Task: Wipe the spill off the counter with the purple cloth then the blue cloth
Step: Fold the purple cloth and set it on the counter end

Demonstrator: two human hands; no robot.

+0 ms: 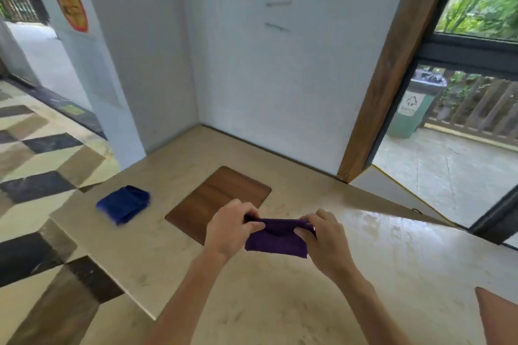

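Though off the counter (280, 302), purple cloth (276, 238) between both hands' fingers (256, 225).

Bare forearms, sleeveless, ringless hands (280, 230)

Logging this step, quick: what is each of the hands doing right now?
Left hand: closed on the purple cloth.
Right hand: closed on the same cloth.

Matt purple cloth (276, 242) pinched between both hands' fingers (253, 225); beyond them, smooth wood-grain inset panel (215, 199) in glossy beige stone counter (392, 246).
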